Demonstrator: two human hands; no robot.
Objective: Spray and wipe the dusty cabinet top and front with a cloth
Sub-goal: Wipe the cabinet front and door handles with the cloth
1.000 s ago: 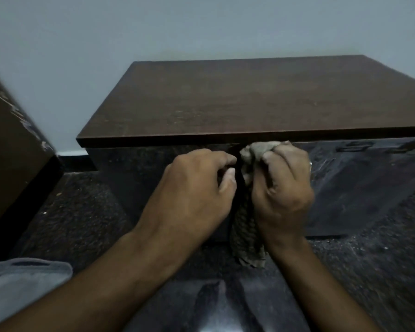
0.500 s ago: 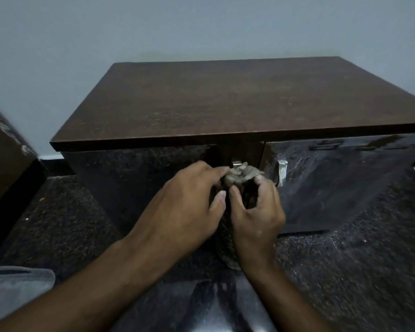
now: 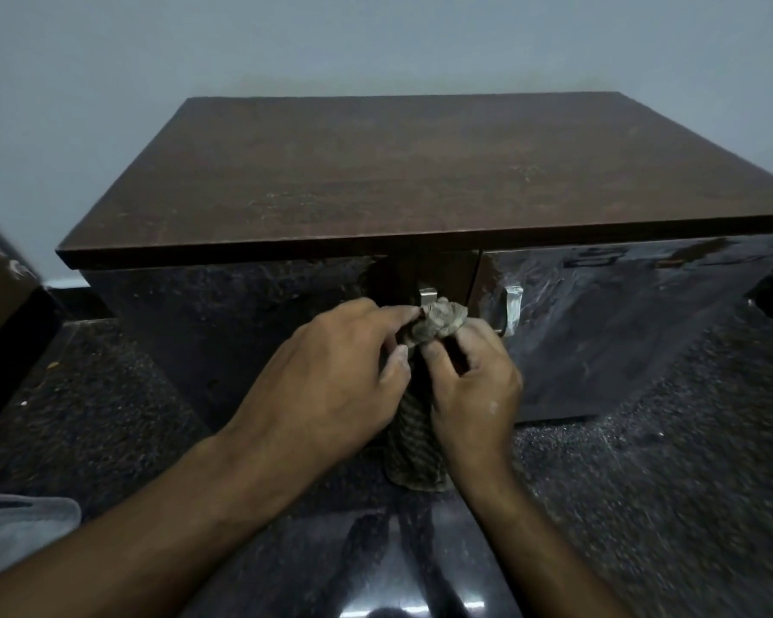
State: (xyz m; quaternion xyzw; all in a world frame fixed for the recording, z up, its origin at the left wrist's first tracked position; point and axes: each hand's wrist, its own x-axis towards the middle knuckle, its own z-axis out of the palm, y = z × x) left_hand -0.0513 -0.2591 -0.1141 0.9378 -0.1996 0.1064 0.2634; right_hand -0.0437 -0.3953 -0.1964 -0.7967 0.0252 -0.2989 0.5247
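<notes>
Both hands, left point(image 3: 331, 376) & right point(image 3: 469, 385), are bunching the cloth point(image 3: 438, 323), grip clamped on it, now lower at cabinet point(image 3: 376, 171) front's center by the handle point(image 3: 425, 297). Prob. regripping before wiping the front.

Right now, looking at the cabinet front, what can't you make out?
Head view, the only one:
- Left silver door handle: mostly hidden by the bunched grey-brown cloth that both hands, left and right, grip.
- Dark glossy right door: cut off by the frame's right edge.
- Spray bottle: none in view.
</notes>
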